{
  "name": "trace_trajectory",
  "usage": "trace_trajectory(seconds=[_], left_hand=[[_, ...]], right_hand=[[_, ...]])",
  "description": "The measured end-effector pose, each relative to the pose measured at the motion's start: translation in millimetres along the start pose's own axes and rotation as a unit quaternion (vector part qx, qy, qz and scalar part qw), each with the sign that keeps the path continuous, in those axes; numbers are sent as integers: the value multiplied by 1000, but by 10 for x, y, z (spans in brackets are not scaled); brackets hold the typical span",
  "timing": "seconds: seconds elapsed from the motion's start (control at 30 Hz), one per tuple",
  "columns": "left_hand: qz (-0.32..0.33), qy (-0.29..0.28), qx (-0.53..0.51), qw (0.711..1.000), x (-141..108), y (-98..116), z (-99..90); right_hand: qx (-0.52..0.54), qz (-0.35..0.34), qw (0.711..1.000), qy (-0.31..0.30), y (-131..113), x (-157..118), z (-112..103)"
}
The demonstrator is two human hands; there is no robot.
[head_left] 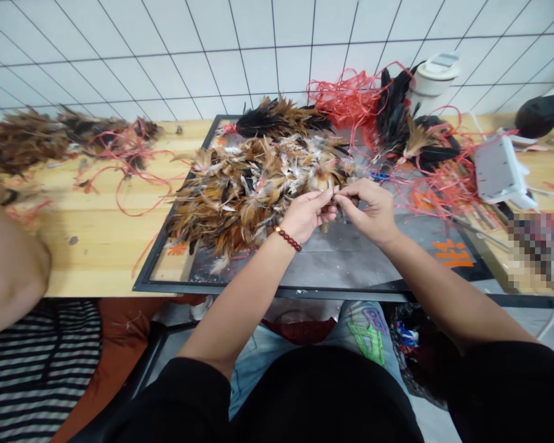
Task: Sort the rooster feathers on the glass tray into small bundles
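Observation:
My left hand (307,215), with a dark red bead bracelet (287,239) at its wrist, pinches the base of a small brown feather (322,179). Close against it, my right hand (369,206) has thumb and forefinger pressed together at the same spot. What lies between those right fingertips is too small to make out. Both hands are just above the right edge of a large heap of brown, white and black feathers (231,203). The heap rests on a black-framed dark board (351,261).
Behind the heap lie a dark feather bundle (277,118) and tangled pink plastic string (346,95). Black feathers (394,111), a white canister (431,80) and a white box (503,169) stand to the right. At left are more feathers (32,138) and another person's arm (9,252).

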State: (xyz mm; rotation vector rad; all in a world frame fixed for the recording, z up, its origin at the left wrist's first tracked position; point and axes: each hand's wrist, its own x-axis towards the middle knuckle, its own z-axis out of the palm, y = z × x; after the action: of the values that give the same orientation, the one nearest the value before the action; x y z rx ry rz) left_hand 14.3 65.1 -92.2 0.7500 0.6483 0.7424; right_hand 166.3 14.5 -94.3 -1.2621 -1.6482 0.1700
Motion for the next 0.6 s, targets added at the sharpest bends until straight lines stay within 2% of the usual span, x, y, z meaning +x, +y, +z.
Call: trace_trajectory(seconds=[0.1,0.2,0.3,0.4,0.5,0.6], left_hand=[[-6,-11,7,1000,0,-7,-6],[-1,11,6,1000,8,-9,-15],[0,22,18,1000,11,-2,-16],[-9,7,46,999,1,6,-8],[-31,-21,78,996,-14,7,-12],[-65,-62,114,989,-22,-3,-30]], right_hand=[[-29,-41,998,-32,55,6,-20],[-34,-63,996,-44,105,14,-31],[30,17,999,-12,159,34,-18],[153,113,981,-25,230,65,10],[232,156,959,-40,269,85,19],[237,178,954,-47,250,86,11]])
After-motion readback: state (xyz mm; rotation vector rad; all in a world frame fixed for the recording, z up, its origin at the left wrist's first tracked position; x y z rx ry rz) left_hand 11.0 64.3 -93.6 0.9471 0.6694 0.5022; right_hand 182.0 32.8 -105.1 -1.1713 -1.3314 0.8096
